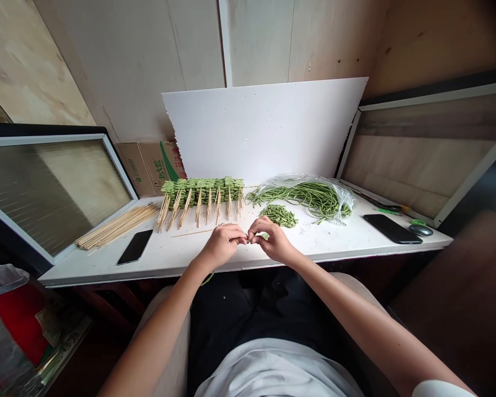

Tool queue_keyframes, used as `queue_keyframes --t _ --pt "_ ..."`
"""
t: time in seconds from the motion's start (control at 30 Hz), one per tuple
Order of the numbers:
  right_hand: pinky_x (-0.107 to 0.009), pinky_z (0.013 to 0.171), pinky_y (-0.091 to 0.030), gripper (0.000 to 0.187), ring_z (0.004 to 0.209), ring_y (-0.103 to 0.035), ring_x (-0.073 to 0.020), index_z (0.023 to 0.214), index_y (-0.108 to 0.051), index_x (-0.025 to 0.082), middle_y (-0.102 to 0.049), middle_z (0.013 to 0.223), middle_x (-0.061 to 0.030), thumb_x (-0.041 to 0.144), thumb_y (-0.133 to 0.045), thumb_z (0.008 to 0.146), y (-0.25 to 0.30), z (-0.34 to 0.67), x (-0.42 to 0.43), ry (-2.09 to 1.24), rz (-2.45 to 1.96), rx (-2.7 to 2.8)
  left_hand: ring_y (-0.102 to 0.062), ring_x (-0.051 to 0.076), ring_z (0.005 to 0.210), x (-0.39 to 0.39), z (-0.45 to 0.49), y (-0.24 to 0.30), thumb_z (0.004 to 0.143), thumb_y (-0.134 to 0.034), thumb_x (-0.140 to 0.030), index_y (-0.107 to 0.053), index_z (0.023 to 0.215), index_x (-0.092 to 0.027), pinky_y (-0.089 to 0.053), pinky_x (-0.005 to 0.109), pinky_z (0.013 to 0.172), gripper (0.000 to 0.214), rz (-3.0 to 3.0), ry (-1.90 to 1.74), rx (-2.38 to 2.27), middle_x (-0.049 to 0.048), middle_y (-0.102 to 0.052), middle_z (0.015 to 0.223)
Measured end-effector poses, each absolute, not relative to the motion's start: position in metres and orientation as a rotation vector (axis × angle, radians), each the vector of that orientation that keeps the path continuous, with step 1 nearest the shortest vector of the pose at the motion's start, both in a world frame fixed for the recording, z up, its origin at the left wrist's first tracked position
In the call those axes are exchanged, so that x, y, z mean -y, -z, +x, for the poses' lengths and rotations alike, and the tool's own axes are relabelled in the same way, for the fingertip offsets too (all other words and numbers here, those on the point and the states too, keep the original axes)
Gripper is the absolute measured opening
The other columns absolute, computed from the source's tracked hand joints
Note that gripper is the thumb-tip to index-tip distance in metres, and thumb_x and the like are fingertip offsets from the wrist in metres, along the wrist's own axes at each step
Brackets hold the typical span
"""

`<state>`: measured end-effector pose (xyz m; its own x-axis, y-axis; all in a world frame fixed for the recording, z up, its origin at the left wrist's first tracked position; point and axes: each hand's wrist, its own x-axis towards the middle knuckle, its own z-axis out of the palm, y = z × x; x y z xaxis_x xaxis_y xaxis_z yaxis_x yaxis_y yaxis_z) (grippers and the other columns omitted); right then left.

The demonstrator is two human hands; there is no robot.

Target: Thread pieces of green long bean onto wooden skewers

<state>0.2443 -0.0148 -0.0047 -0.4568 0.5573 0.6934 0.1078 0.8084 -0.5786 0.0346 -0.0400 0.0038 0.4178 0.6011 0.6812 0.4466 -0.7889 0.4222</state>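
Observation:
My left hand and my right hand meet above the front of the white table, fingertips pinched together. Both grip a long green bean, whose loose end hangs below my left wrist; most of it is hidden by my fingers. Just beyond my right hand lies a pile of short cut bean pieces. Whole long beans spill from a clear plastic bag behind it. Skewered bean bundles stand stacked at the back left, their sticks pointing towards me. A single skewer lies left of my hands.
Loose bamboo skewers lie at the left beside a phone. At the right are another dark phone and a grey rounded object. A white board and a cardboard box stand behind. Framed panels flank the table.

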Motion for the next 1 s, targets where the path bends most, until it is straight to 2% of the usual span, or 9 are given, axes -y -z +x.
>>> queue_keyframes --t 0.1,0.3,0.57,0.7,0.83,0.9,1.0 --pt "-0.039 0.090 -0.044 0.014 0.092 -0.058 -0.0239 0.082 -0.073 0.023 -0.071 0.084 -0.0048 0.020 -0.069 0.095 0.007 0.248 0.008 -0.677 -0.464 2.048 -0.066 0.016 0.071 0.041 0.035 -0.005 0.079 -0.053 0.009 -0.075 0.073 -0.018 -0.049 0.028 0.069 0.035 2.485 -1.255 -0.887 0.0027 -0.073 0.075" --pt "-0.038 0.087 -0.047 0.022 0.087 -0.061 -0.0226 0.080 -0.074 0.022 -0.073 0.081 -0.0054 0.038 -0.071 0.096 0.012 0.256 -0.006 -0.851 -0.414 2.147 -0.069 0.017 0.077 0.043 0.038 -0.004 0.081 -0.051 0.009 -0.075 0.074 -0.019 -0.047 0.034 0.084 0.038 2.675 -1.123 -0.905 0.0006 -0.076 0.078" --pt "-0.037 0.081 -0.051 0.029 0.087 -0.066 -0.0232 0.089 -0.081 0.023 -0.075 0.087 -0.0067 0.050 -0.085 0.082 0.004 0.257 0.001 -0.793 -0.593 1.995 -0.061 0.022 0.083 0.046 0.034 -0.013 0.094 -0.064 -0.004 -0.078 0.089 -0.020 -0.048 0.038 0.080 0.021 2.847 -1.367 -1.043 0.0048 -0.074 0.082" --pt "-0.037 0.077 -0.049 0.022 0.083 -0.060 -0.0222 0.090 -0.080 0.025 -0.075 0.087 -0.0061 0.047 -0.082 0.087 0.000 0.253 0.008 -0.656 -0.641 1.950 -0.058 0.023 0.086 0.046 0.036 -0.013 0.096 -0.063 -0.006 -0.078 0.098 -0.019 -0.050 0.036 0.075 0.020 2.810 -1.521 -0.995 0.0070 -0.074 0.086" --pt "-0.036 0.075 -0.046 0.013 0.086 -0.056 -0.0228 0.088 -0.076 0.024 -0.073 0.086 -0.0056 0.036 -0.078 0.091 0.000 0.248 0.011 -0.550 -0.664 1.922 -0.060 0.024 0.089 0.045 0.038 -0.009 0.098 -0.066 -0.014 -0.077 0.105 -0.019 -0.052 0.037 0.077 0.014 2.713 -1.568 -1.000 0.0081 -0.074 0.090" --pt "-0.035 0.075 -0.045 0.008 0.086 -0.054 -0.0227 0.087 -0.073 0.024 -0.071 0.085 -0.0049 0.029 -0.076 0.091 -0.001 0.246 0.012 -0.513 -0.677 1.911 -0.062 0.024 0.089 0.044 0.039 -0.006 0.097 -0.070 -0.019 -0.077 0.104 -0.019 -0.052 0.037 0.077 0.010 2.638 -1.552 -1.048 0.0077 -0.075 0.090" --pt "-0.037 0.079 -0.043 0.010 0.083 -0.052 -0.0221 0.082 -0.070 0.023 -0.068 0.081 -0.0036 0.018 -0.072 0.090 -0.001 0.245 0.015 -0.470 -0.679 1.903 -0.062 0.022 0.085 0.045 0.042 -0.005 0.097 -0.070 -0.018 -0.077 0.092 -0.020 -0.051 0.035 0.076 0.009 2.528 -1.454 -1.122 0.0053 -0.074 0.084"
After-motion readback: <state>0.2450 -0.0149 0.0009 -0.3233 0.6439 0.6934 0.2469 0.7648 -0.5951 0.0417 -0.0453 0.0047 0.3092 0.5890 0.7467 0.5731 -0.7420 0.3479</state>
